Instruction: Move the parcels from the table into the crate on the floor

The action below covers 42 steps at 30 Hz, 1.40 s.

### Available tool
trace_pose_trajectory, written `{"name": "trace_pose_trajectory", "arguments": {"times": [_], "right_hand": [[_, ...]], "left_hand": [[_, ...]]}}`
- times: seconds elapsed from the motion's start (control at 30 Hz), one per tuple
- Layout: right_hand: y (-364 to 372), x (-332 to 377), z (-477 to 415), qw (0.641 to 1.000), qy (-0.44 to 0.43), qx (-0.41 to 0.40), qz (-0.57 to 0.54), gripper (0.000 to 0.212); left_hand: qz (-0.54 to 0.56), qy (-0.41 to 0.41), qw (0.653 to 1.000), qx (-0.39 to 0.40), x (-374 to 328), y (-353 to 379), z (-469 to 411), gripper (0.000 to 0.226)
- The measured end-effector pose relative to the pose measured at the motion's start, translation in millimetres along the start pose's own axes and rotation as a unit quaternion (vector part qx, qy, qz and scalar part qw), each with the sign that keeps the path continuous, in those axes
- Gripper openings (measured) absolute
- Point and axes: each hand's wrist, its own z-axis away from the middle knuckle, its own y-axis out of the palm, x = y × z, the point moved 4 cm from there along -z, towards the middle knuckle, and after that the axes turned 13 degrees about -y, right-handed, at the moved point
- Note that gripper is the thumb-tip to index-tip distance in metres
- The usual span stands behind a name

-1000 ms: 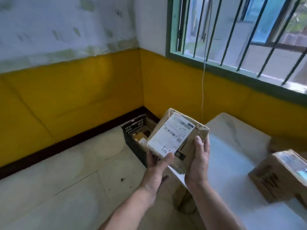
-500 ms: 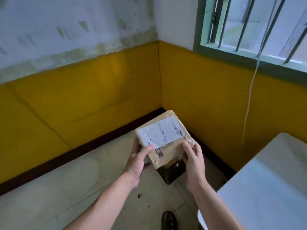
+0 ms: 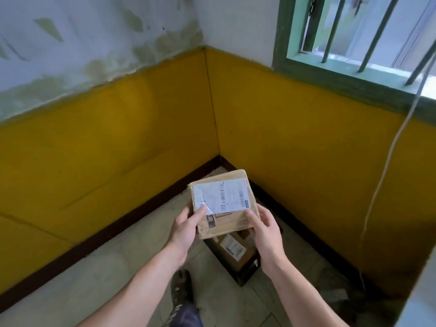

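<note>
I hold a brown cardboard parcel (image 3: 224,204) with a white shipping label between both hands, above the room's corner. My left hand (image 3: 186,228) grips its near left edge, thumb on the label. My right hand (image 3: 265,230) grips the near right edge. Right below the parcel the black crate (image 3: 247,273) stands on the floor, mostly hidden by the parcel and my hands. Another labelled brown parcel (image 3: 232,250) lies inside it.
Yellow-painted walls meet in the corner just behind the crate. The white table's edge (image 3: 422,291) shows at the far right. A white cord (image 3: 387,166) hangs down the right wall from the barred window. My shoe (image 3: 181,289) stands on the floor left of the crate.
I have turned left from the table toward the corner. The parcel has travelled with both hands from beside the table to above the crate and now lies flatter.
</note>
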Motion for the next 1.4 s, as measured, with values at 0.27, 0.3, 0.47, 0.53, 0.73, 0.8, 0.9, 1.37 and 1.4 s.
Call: {"name": "trace_pose_trajectory", "arguments": {"times": [0.27,0.3,0.47,0.53,0.73,0.8,0.9,1.37,1.4], "right_hand": [[44.8,-34.3,-98.1,0.991,0.050,-0.104,0.063,0.026],[54.0,-38.3,-110.8,0.989,0.054,-0.121,0.070,0.025],[108.9,-64.9,-162.3,0.964,0.104,-0.213,0.120,0.038],[128.4,-78.4,-174.7,0.951,0.137,-0.243,0.132,0.045],[171.3,-142.4,-201.5,0.929,0.225,-0.267,0.122,0.045],[182.2,-175.2,-208.0,0.927,0.248,-0.260,0.107,0.023],[191.3,-233.8,-219.1,0.924,0.270,-0.252,0.096,0.006],[211.0,-473.3,-249.6,0.921,0.327,-0.191,0.096,0.028],[209.7,-480.3,-250.3,0.916,0.334,-0.195,0.108,0.027]], "left_hand": [[-0.112,-0.032,0.990,0.074,-45.8,-2.0,-152.6,0.018],[-0.129,-0.037,0.987,0.084,-52.2,-3.6,-175.8,0.019],[-0.215,-0.066,0.961,0.161,-69.9,-19.3,-282.1,0.055],[-0.241,-0.090,0.948,0.186,-70.0,-23.5,-314.8,0.057],[-0.302,-0.120,0.922,0.209,-42.7,-35.5,-391.3,0.037],[-0.317,-0.137,0.916,0.205,-21.9,-38.7,-417.8,0.030],[-0.352,-0.150,0.903,0.196,21.3,-39.4,-458.9,0.032],[-0.457,-0.204,0.849,0.170,218.2,-24.9,-598.5,0.054],[-0.454,-0.213,0.847,0.175,224.9,-23.9,-601.6,0.056]]}}
